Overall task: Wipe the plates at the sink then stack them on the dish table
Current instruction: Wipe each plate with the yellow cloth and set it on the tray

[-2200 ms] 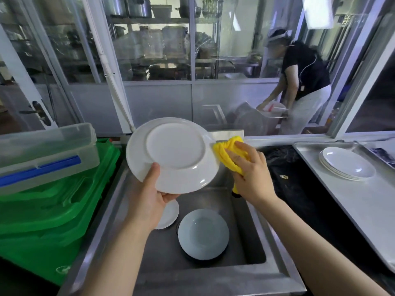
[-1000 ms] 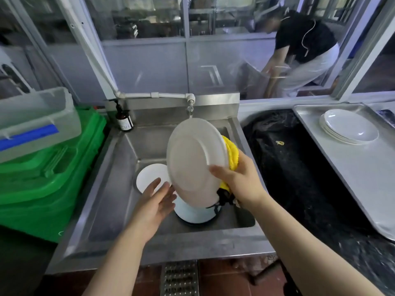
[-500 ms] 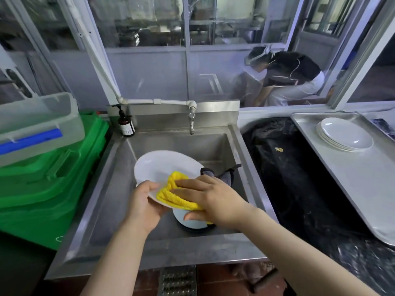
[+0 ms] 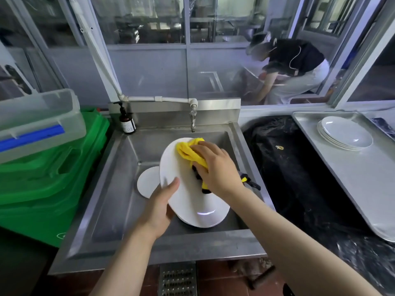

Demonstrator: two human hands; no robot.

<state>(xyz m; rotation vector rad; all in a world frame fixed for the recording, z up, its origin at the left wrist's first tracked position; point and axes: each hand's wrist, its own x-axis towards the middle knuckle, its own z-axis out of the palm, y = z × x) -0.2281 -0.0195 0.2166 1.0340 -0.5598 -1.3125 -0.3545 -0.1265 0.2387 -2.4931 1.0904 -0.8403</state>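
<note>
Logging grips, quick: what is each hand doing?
Left hand: closed on the white plate's rim.
Right hand: closed on the yellow cloth.

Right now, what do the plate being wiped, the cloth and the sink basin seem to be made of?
Held plate: glossy white, probably glazed ceramic or melamine; a sharp light glint shows near its lower rim.
Yellow cloth: soft, bunched fabric with a nubby look, likely microfibre.
Sink basin: brushed stainless steel by its dull grey sheen and folded edges.
</note>
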